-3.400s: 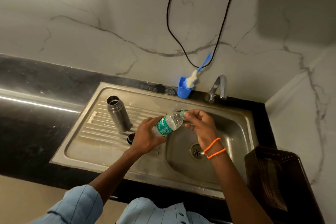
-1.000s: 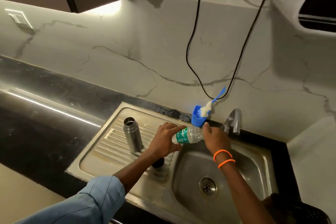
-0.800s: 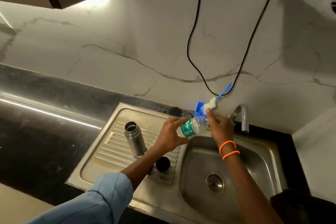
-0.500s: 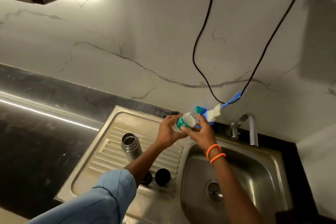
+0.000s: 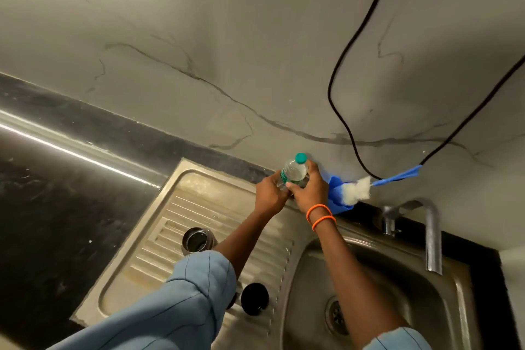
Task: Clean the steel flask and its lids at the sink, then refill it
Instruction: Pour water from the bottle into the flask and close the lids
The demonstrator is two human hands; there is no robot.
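Both hands, left [image 5: 268,193] and right [image 5: 308,189], now grip the capped bottle [image 5: 294,170] upright at the sink's [image 5: 199,179] back edge, no longer tilted; the open flask [image 5: 196,241] waits on the drainboard, probably filled.

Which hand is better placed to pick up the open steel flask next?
Left, probably. The left hand sits nearer the steel flask on the drainboard, on its own side. The right hand would have to cross over. Both grip the plastic water bottle.
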